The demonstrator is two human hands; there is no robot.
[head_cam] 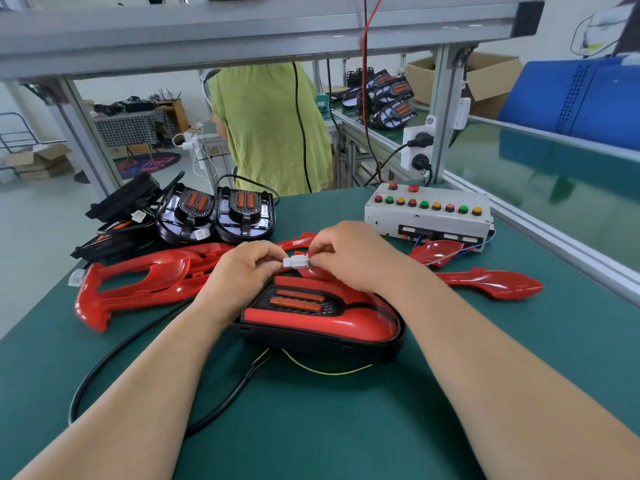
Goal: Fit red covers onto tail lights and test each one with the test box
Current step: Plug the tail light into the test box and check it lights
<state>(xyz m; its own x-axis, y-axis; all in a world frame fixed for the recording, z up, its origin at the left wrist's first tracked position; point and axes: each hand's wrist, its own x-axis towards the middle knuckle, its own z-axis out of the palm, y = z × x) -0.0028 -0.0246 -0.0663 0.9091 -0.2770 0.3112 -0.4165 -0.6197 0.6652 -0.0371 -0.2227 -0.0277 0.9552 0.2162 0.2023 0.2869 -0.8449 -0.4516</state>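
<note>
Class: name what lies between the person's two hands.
A white connector, pinched from either side by the left hand and the right hand, in the head view.

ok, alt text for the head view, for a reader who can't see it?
The left hand and right hand pinch a white connector between them, above a tail light with its red cover on. On the green table lie loose red covers, uncovered tail lights at far left and a white test box at right.

On the green desk (485,358) a red-covered tail light (332,320) is laid centrally; loose red covers (131,282) are spread around it, bare tail lights (214,209) are grouped far-left, and a test box (427,216) is set far-right.
</note>
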